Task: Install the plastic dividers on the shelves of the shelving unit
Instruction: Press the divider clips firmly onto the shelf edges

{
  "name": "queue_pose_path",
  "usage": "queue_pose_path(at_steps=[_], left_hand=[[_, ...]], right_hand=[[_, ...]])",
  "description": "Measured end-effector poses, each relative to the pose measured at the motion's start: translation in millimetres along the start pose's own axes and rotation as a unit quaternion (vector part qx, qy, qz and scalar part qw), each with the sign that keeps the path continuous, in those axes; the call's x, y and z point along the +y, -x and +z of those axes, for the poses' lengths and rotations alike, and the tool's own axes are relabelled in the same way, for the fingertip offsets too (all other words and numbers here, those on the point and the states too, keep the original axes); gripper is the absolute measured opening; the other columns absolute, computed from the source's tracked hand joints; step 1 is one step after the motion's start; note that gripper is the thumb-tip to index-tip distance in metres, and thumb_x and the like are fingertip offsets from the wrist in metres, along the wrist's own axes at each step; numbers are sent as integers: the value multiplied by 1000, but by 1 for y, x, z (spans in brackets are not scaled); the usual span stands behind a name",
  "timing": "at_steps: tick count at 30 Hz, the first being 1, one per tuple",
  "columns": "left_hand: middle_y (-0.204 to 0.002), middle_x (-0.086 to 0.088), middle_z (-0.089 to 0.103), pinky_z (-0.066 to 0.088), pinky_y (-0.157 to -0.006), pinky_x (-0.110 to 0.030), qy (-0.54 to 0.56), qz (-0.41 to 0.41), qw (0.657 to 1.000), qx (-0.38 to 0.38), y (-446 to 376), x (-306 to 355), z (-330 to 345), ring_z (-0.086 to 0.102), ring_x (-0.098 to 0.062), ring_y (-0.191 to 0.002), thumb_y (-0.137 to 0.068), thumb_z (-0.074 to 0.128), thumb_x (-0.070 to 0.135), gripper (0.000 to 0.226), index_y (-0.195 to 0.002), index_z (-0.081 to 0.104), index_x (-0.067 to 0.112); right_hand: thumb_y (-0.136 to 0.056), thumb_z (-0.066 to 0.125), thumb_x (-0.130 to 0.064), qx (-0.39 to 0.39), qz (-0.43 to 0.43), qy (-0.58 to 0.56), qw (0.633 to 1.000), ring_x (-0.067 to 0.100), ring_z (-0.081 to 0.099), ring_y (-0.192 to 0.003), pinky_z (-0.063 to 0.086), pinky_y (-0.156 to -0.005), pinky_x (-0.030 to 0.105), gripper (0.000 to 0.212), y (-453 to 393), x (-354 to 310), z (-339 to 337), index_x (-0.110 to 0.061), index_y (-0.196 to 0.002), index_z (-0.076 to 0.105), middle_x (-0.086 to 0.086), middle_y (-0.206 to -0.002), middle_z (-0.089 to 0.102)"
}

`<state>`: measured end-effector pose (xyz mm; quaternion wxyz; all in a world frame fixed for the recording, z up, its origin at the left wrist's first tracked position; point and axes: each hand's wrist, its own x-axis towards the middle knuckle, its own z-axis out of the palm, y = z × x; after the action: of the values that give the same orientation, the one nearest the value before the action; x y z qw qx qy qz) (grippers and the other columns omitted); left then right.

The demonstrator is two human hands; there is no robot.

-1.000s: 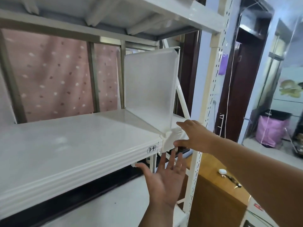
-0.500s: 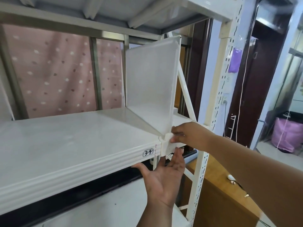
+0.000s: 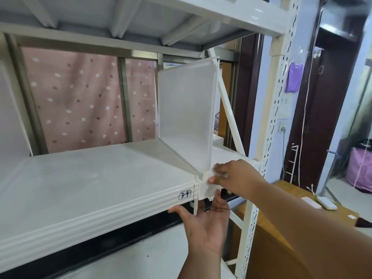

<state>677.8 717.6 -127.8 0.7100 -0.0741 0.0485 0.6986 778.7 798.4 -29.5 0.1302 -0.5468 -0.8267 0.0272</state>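
A translucent white plastic divider stands upright on the white shelf, near its right end. Its front clip hangs over the shelf's front lip beside the label "3-4". My right hand pinches that front clip with thumb and fingers. My left hand is below the shelf edge, palm up and fingers spread, with fingertips touching the clip's underside. Another divider shows partly at the far left.
The perforated white upright post stands just right of the hands, with a diagonal brace behind the divider. A lower shelf lies beneath. A wooden cabinet with small white items sits to the right. A pink dotted curtain hangs behind.
My right hand has closed from resting beside the divider to pinching its front clip. My left hand has risen until its fingertips touch the underside of the clip. The camera has come closer.
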Motion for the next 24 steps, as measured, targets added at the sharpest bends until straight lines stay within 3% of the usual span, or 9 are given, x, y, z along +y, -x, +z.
queue_pose_path(at_steps=[6,18,24], left_hand=[[-98,-28,74,54,-75,-39,16,2,1000,26,1,2,1,66,-36,-90,-49,78,85,104,-119,61,10],[-79,-24,74,51,-73,-33,58,18,997,55,2,6,3,62,-28,-76,-63,74,79,89,-109,60,5],[-75,-20,77,63,-61,-35,13,48,998,48,2,5,3,71,-29,-69,-56,70,77,94,-111,63,1]], right_hand=[[-72,52,-89,7,11,3,1000,22,60,-120,42,-86,32,87,-3,1,5,-30,-135,65,-3,-134,68],[-36,38,-110,42,55,-49,996,21,62,-114,44,-83,31,130,6,-11,7,-33,-138,62,-3,-128,69],[-50,54,-99,42,83,-92,991,24,56,-129,44,-92,35,115,12,-16,14,-32,-144,55,-4,-141,63]])
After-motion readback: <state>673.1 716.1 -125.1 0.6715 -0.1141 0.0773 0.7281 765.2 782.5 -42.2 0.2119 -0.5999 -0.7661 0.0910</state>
